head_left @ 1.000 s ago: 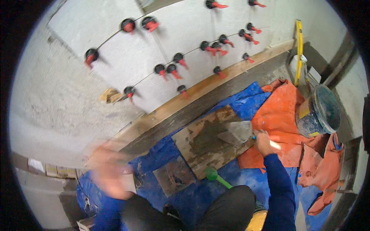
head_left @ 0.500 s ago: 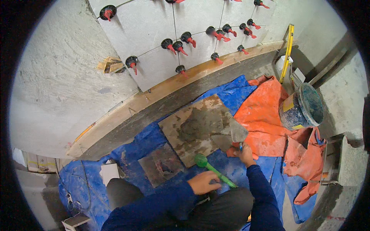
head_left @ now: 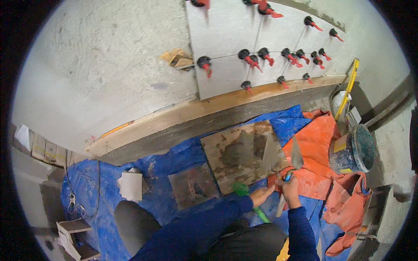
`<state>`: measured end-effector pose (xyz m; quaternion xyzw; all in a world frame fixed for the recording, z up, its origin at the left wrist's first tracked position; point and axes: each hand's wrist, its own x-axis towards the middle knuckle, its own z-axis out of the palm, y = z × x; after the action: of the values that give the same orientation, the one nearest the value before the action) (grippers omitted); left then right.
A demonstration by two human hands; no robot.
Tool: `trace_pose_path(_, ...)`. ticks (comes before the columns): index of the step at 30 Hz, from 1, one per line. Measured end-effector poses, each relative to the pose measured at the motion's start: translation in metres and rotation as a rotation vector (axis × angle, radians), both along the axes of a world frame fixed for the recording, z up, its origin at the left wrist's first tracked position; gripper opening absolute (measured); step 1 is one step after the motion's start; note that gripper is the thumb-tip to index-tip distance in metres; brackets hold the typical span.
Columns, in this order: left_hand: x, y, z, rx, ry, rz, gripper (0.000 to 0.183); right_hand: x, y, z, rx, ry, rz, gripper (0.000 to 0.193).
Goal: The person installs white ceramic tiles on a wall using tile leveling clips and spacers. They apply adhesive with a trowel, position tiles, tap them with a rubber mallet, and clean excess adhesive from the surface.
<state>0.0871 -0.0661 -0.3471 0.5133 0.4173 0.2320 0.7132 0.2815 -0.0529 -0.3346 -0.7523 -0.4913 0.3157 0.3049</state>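
Observation:
My right hand (head_left: 290,191) is closed around a trowel; its pointed blade (head_left: 297,155) rises past the fingers, and a pale handle end sticks out below. My left hand (head_left: 261,196) has come up against the right one, fingers stretched toward it; the fingertips are partly hidden. A second trowel's triangular blade (head_left: 271,153) lies on the mortar-smeared board (head_left: 217,161) just beyond my hands. Under my left wrist lies a green brush (head_left: 241,188), its handle (head_left: 262,215) running toward my knee.
A mortar-stained bucket (head_left: 363,148) stands on orange sheeting (head_left: 311,143) at right, near a yellow level (head_left: 347,89). Blue tarp (head_left: 156,169) carries a dirty square tile (head_left: 193,186) and white pieces (head_left: 131,186). Wall tiles (head_left: 230,30) hold red-handled clips above a wooden ledge (head_left: 174,115).
My left hand has moved from above my knee rightward to my right hand. The trowel in my right hand is now raised off the board, blade upward. The whole view has shifted.

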Motion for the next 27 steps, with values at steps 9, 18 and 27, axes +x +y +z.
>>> trace_pose_path(9, -0.056, 0.052, 0.019, -0.222, -0.077, 0.502, 0.030, -0.095, -0.008, 0.109, 0.098, 0.649, -0.019, 0.023)
trace_pose_path(18, -0.160, 0.031, 0.048, -0.169, 0.294, 0.156, 0.029, -0.095, 0.017, 0.037, 0.226, -0.605, 0.317, 0.034)
trace_pose_path(27, -0.161, 0.020, 0.046, 0.246, 0.734, 0.220, 0.044, -0.086, -0.034, -0.002, -0.201, -0.530, 0.458, 0.048)
